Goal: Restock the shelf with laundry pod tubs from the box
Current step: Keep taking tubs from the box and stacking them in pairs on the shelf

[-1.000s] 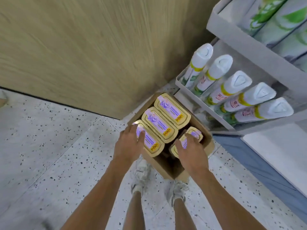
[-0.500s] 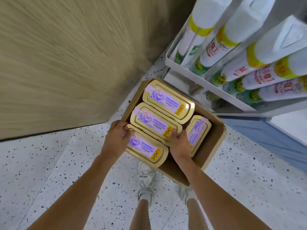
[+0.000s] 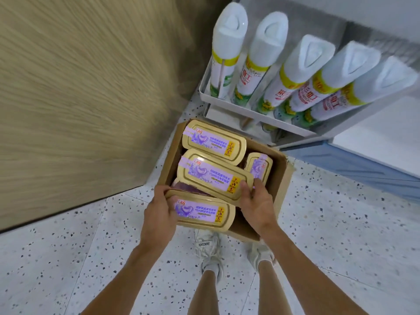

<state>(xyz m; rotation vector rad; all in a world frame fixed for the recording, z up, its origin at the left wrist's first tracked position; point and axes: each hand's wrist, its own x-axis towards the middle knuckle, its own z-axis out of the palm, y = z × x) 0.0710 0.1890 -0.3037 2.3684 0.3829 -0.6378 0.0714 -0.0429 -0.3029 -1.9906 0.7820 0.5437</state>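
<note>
An open cardboard box stands on the speckled floor and holds several gold-lidded laundry pod tubs with purple labels. The far tub lies flat. A narrow tub stands on end at the right. My left hand grips the left end of the nearest tub, thumb on its lid. My right hand grips the right end of the middle tub, thumb on its lid corner. The middle tub sits raised and tilted, its dark purple side showing under the lid.
A white shelf just beyond the box carries a row of white spray cans. A wooden panel rises on the left. My feet in white shoes stand right behind the box. A blue base strip runs at the right.
My view has dropped closer to the box. My right hand slid from the narrow tub to the middle tub's right end. The middle and nearest tubs have come up from their seats.
</note>
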